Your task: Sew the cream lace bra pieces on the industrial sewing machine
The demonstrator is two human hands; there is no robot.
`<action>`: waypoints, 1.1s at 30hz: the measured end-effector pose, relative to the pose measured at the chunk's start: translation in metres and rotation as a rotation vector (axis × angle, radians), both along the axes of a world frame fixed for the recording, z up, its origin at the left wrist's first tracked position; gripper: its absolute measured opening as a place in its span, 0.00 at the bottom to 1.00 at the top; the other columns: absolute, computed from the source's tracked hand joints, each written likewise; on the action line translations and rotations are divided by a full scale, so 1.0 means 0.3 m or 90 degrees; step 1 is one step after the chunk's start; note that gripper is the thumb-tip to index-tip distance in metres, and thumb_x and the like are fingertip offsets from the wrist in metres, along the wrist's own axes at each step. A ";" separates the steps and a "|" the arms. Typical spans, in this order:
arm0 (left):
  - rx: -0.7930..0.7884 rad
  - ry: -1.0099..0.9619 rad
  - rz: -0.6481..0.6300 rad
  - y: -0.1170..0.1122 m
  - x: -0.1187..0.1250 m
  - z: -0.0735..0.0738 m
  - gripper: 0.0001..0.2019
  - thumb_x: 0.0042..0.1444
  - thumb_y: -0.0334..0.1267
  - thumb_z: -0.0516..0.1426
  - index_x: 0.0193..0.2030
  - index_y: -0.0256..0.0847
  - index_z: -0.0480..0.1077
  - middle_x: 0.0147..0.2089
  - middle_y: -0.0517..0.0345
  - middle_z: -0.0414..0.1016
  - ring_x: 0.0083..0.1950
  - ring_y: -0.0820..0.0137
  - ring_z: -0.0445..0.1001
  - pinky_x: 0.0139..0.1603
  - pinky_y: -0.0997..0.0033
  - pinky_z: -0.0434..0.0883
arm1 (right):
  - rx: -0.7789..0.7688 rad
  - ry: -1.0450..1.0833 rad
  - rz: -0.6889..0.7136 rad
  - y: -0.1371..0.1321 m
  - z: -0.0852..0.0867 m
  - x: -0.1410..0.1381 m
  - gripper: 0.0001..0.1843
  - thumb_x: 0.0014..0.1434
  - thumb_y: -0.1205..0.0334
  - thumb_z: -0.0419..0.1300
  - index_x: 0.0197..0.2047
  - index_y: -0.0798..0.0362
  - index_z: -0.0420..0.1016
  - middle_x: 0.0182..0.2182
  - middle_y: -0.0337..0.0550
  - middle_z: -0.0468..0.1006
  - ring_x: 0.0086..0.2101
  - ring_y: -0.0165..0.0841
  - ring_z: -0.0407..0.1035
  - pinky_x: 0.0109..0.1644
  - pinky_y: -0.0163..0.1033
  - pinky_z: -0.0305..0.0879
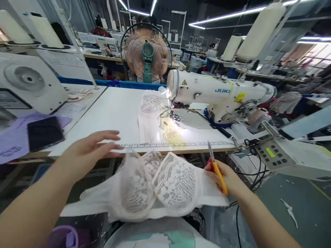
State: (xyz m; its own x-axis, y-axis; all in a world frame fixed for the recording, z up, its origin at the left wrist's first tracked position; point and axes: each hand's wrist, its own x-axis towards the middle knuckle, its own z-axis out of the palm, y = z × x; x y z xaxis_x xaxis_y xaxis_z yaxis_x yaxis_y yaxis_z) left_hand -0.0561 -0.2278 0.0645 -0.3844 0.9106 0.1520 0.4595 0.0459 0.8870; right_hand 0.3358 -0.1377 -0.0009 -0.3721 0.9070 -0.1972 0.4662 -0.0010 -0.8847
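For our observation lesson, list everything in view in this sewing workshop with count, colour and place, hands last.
Lace bra: one, white, before the table edge
Scissors: one, orange and red handles, in the right hand
Worktable: one, white, centre
Lace piece: one, white, on the worktable
Ruler scale: one, dark markings, along the near edge
JUKI machine: one, white, on the worktable's right
Control box: one, pale, far right
Phone: one, black, left
Fan: one, green hub, behind the worktable
Large thread cones: four, off-white, two each side
Background machines: several, too small to count
Left hand: one, bare, left of the bra
Right hand: one, bare, holding the scissors
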 end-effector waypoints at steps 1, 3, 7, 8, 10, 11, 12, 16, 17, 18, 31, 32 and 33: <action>-0.088 0.134 -0.026 0.101 0.000 -0.004 0.22 0.56 0.54 0.52 0.47 0.40 0.70 0.50 0.51 0.76 0.39 0.66 0.79 0.40 0.64 0.78 | 0.032 -0.061 -0.029 0.015 -0.003 0.007 0.11 0.47 0.54 0.61 0.28 0.51 0.68 0.28 0.42 0.74 0.29 0.36 0.69 0.34 0.39 0.66; -0.145 0.226 -0.050 0.297 -0.011 -0.011 0.18 0.60 0.47 0.50 0.48 0.37 0.70 0.40 0.54 0.79 0.39 0.64 0.79 0.43 0.63 0.76 | 0.087 -0.147 -0.060 0.032 -0.010 0.010 0.08 0.47 0.55 0.60 0.28 0.50 0.68 0.27 0.42 0.75 0.31 0.38 0.71 0.36 0.41 0.68; -0.186 0.393 -0.079 0.606 -0.051 -0.045 0.13 0.62 0.43 0.54 0.48 0.37 0.70 0.49 0.51 0.74 0.51 0.62 0.73 0.52 0.54 0.72 | 0.148 -0.176 -0.036 0.032 -0.021 -0.014 0.06 0.49 0.58 0.59 0.28 0.50 0.68 0.25 0.41 0.75 0.30 0.37 0.71 0.35 0.40 0.69; -0.194 0.434 -0.093 0.657 -0.060 -0.056 0.15 0.61 0.43 0.55 0.50 0.37 0.69 0.52 0.50 0.72 0.52 0.62 0.72 0.52 0.52 0.72 | 0.159 -0.166 -0.019 0.030 -0.022 -0.024 0.05 0.49 0.58 0.59 0.27 0.50 0.67 0.25 0.41 0.75 0.29 0.37 0.71 0.34 0.39 0.69; -0.208 0.514 -0.131 0.721 -0.074 -0.074 0.17 0.60 0.44 0.56 0.53 0.39 0.67 0.56 0.50 0.69 0.52 0.62 0.71 0.52 0.51 0.72 | 0.174 -0.145 0.013 0.027 -0.022 -0.046 0.06 0.50 0.59 0.59 0.26 0.50 0.66 0.25 0.40 0.74 0.28 0.36 0.70 0.33 0.38 0.68; -0.215 0.552 -0.154 0.735 -0.080 -0.081 0.17 0.60 0.43 0.56 0.53 0.39 0.67 0.55 0.50 0.70 0.52 0.62 0.71 0.51 0.52 0.72 | 0.178 -0.135 0.026 0.028 -0.020 -0.058 0.06 0.50 0.59 0.59 0.26 0.50 0.66 0.25 0.40 0.73 0.28 0.35 0.69 0.33 0.38 0.68; -0.220 0.590 -0.177 0.738 -0.085 -0.085 0.16 0.60 0.43 0.56 0.52 0.38 0.68 0.54 0.50 0.70 0.52 0.63 0.71 0.51 0.52 0.72 | 0.179 -0.126 0.036 0.030 -0.016 -0.070 0.07 0.50 0.59 0.59 0.26 0.50 0.65 0.25 0.39 0.72 0.28 0.35 0.69 0.33 0.38 0.67; -0.229 0.709 -0.264 0.653 -0.100 -0.088 0.06 0.59 0.36 0.56 0.37 0.36 0.71 0.42 0.52 0.75 0.46 0.63 0.73 0.49 0.56 0.70 | 0.170 -0.080 0.058 0.049 0.009 -0.127 0.08 0.51 0.57 0.60 0.27 0.51 0.67 0.26 0.39 0.72 0.28 0.34 0.68 0.32 0.37 0.66; -0.227 0.729 -0.280 0.615 -0.101 -0.088 0.06 0.59 0.32 0.54 0.33 0.36 0.71 0.38 0.51 0.75 0.45 0.62 0.73 0.47 0.58 0.70 | 0.166 -0.061 0.066 0.056 0.016 -0.146 0.08 0.51 0.57 0.60 0.28 0.52 0.67 0.26 0.39 0.73 0.29 0.33 0.68 0.33 0.37 0.66; -0.225 0.746 -0.293 0.573 -0.102 -0.089 0.08 0.58 0.29 0.53 0.29 0.37 0.70 0.35 0.50 0.76 0.43 0.61 0.73 0.45 0.59 0.69 | 0.160 -0.039 0.075 0.063 0.022 -0.168 0.08 0.52 0.56 0.60 0.29 0.52 0.68 0.28 0.40 0.73 0.29 0.33 0.68 0.34 0.37 0.66; 0.204 0.737 -0.326 0.079 0.119 -0.125 0.14 0.61 0.32 0.45 0.29 0.42 0.68 0.29 0.55 0.74 0.32 0.65 0.71 0.33 0.66 0.70 | 0.091 0.094 0.191 0.126 0.078 -0.574 0.21 0.49 0.49 0.67 0.28 0.51 0.60 0.21 0.30 0.62 0.24 0.27 0.59 0.28 0.33 0.57; 0.232 0.719 -0.326 0.059 0.130 -0.135 0.12 0.61 0.31 0.46 0.30 0.43 0.68 0.30 0.55 0.74 0.33 0.65 0.72 0.35 0.66 0.71 | 0.064 0.110 0.204 0.121 0.077 -0.577 0.23 0.48 0.47 0.67 0.27 0.51 0.58 0.20 0.28 0.59 0.23 0.25 0.55 0.27 0.32 0.55; 0.257 0.690 -0.322 0.042 0.130 -0.148 0.11 0.61 0.31 0.46 0.33 0.43 0.68 0.32 0.55 0.75 0.35 0.66 0.73 0.37 0.67 0.71 | 0.038 0.123 0.213 0.115 0.074 -0.574 0.24 0.46 0.46 0.68 0.26 0.51 0.57 0.20 0.28 0.57 0.22 0.25 0.53 0.26 0.32 0.53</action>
State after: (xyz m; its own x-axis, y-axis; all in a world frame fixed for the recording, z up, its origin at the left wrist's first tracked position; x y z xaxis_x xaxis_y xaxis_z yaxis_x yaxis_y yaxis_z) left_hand -0.0170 -0.2153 0.0201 0.4883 0.7342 0.4717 0.8449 -0.5330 -0.0451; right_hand 0.1637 -0.1031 0.0214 -0.6742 0.7372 -0.0447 0.2571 0.1776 -0.9499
